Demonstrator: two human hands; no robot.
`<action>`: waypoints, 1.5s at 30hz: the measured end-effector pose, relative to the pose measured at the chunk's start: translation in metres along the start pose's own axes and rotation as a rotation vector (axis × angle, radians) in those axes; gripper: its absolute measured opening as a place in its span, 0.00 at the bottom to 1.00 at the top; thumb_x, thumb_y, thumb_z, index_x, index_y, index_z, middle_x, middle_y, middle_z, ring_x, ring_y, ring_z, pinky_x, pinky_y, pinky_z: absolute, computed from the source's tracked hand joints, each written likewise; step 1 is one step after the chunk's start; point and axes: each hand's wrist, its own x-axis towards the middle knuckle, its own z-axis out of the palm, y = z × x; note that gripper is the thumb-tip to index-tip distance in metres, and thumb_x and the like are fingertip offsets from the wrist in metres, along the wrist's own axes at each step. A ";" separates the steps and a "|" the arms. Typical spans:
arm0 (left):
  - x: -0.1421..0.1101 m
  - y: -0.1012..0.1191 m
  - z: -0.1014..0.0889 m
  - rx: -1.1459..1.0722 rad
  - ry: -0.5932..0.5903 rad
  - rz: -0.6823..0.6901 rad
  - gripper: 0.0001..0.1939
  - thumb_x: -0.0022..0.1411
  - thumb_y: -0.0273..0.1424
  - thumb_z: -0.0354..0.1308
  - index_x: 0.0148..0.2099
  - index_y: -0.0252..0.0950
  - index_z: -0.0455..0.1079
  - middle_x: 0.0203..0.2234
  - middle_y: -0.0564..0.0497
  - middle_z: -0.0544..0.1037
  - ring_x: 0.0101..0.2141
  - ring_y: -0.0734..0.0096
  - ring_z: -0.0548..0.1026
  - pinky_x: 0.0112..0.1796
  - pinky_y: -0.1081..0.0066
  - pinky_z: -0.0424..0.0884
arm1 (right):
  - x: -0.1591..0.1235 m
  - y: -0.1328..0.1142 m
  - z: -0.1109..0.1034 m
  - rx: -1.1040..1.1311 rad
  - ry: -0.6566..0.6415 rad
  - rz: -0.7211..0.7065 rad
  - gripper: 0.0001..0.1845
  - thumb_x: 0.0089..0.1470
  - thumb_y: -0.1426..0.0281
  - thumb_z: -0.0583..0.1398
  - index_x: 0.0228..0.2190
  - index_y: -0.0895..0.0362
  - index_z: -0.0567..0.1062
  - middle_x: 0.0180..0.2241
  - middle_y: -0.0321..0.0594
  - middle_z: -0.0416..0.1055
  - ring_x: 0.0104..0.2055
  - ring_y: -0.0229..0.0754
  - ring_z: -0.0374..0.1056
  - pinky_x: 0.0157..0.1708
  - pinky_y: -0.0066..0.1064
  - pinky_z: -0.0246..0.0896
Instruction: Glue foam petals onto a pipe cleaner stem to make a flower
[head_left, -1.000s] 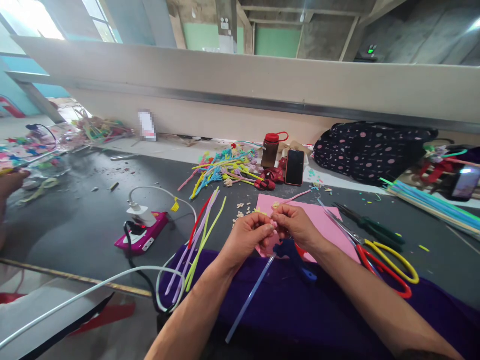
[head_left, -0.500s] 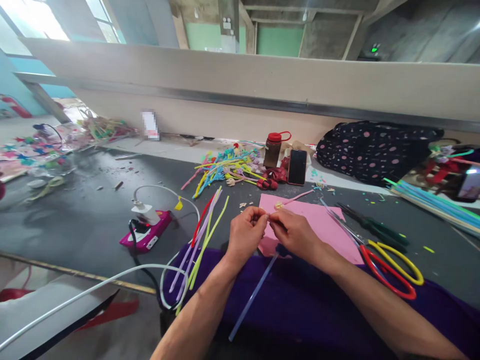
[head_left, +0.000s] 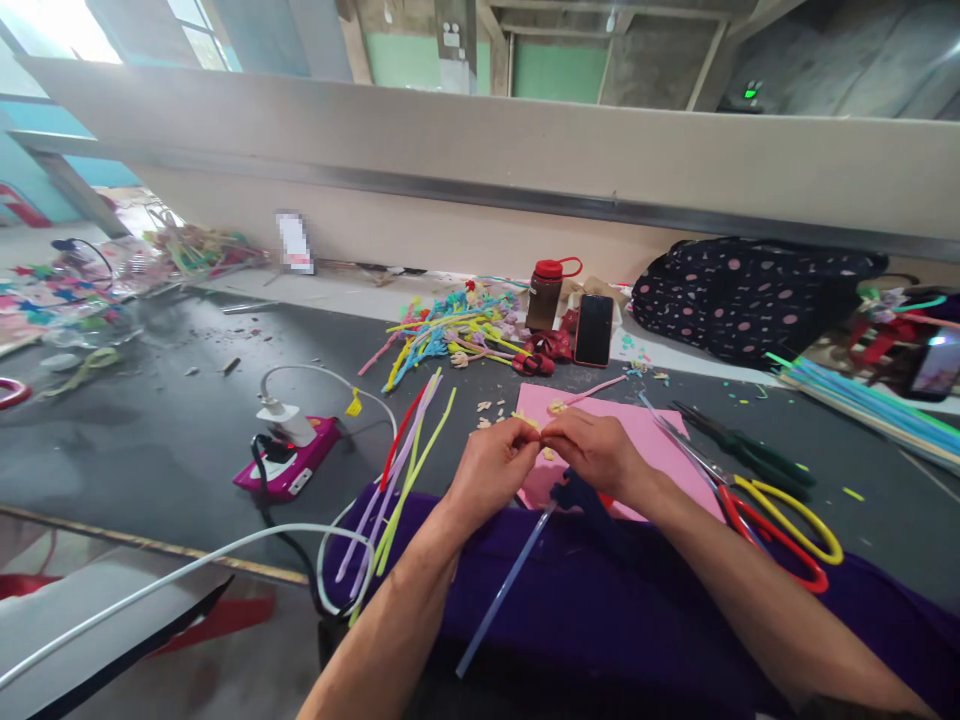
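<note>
While the left hand (head_left: 491, 468) and right hand (head_left: 600, 455) meet over the pink sheet (head_left: 652, 440), near the close edge of the surface (head_left: 187, 430), both are narrowed to a pinch, fingertips together. Can't tell what's between them (fingers are totally in the way), though a cream bit (head_left: 549, 454) shows just below. Easiest neighbor to make out is a pink stick (head_left: 596, 391) with a cream tip, just beyond the fingertips toward the far edge. Its long axis runs from that tip on the sheet out toward the far right corner, and the right hand is nearer. Some pale bits (head_left: 484, 424) lie just past the left hand. Scissors (head_left: 724, 479) sit right of the right hand, handles toward the near edge, and a translucent rod (head_left: 506, 595) slants over the purple cloth (head_left: 600, 620) between the forearms.
</note>
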 end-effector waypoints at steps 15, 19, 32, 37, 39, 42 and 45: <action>-0.001 0.006 0.012 -0.411 -0.004 -0.117 0.06 0.52 0.32 0.57 0.29 0.34 0.68 0.19 0.57 0.69 0.17 0.80 0.65 0.20 0.78 0.61 | 0.007 0.000 0.006 1.112 -0.140 0.712 0.07 0.42 0.67 0.57 0.23 0.59 0.66 0.14 0.29 0.63 0.10 0.29 0.55 0.09 0.20 0.48; 0.000 0.002 0.015 -0.602 0.022 -0.231 0.08 0.51 0.34 0.59 0.31 0.34 0.67 0.18 0.57 0.69 0.16 0.80 0.65 0.18 0.78 0.61 | 0.005 -0.009 0.008 1.038 0.026 0.651 0.06 0.46 0.67 0.58 0.26 0.57 0.67 0.17 0.29 0.64 0.15 0.29 0.59 0.13 0.20 0.52; 0.001 0.003 0.006 -0.844 -0.061 -0.298 0.11 0.50 0.35 0.60 0.29 0.32 0.66 0.18 0.56 0.70 0.14 0.83 0.63 0.17 0.79 0.60 | -0.002 0.000 0.002 0.078 0.198 -0.165 0.14 0.53 0.76 0.55 0.42 0.54 0.71 0.38 0.43 0.71 0.40 0.39 0.68 0.37 0.29 0.66; 0.000 0.001 0.007 -0.875 -0.081 -0.294 0.11 0.50 0.34 0.60 0.28 0.31 0.66 0.18 0.56 0.69 0.14 0.83 0.64 0.17 0.79 0.61 | 0.000 -0.001 -0.007 -0.012 0.166 -0.244 0.12 0.54 0.74 0.55 0.41 0.54 0.71 0.38 0.43 0.72 0.41 0.40 0.69 0.38 0.31 0.66; 0.000 0.000 0.007 -0.898 -0.101 -0.291 0.10 0.50 0.33 0.60 0.29 0.31 0.66 0.18 0.55 0.70 0.14 0.82 0.64 0.16 0.79 0.61 | 0.001 -0.002 -0.011 -0.059 0.164 -0.280 0.11 0.53 0.73 0.56 0.41 0.55 0.71 0.36 0.43 0.73 0.41 0.40 0.69 0.39 0.31 0.66; 0.000 0.000 0.006 -0.964 -0.147 -0.301 0.08 0.51 0.31 0.60 0.30 0.30 0.67 0.20 0.54 0.71 0.16 0.82 0.66 0.18 0.79 0.63 | 0.002 -0.003 -0.012 -0.081 0.174 -0.302 0.09 0.54 0.73 0.56 0.39 0.56 0.71 0.34 0.43 0.73 0.40 0.40 0.69 0.39 0.31 0.66; 0.000 0.003 0.005 -1.028 -0.181 -0.331 0.08 0.52 0.30 0.59 0.31 0.30 0.67 0.21 0.53 0.73 0.18 0.81 0.69 0.20 0.79 0.65 | 0.002 -0.002 -0.010 -0.062 0.172 -0.279 0.08 0.55 0.73 0.55 0.38 0.55 0.71 0.33 0.42 0.73 0.40 0.40 0.69 0.39 0.31 0.66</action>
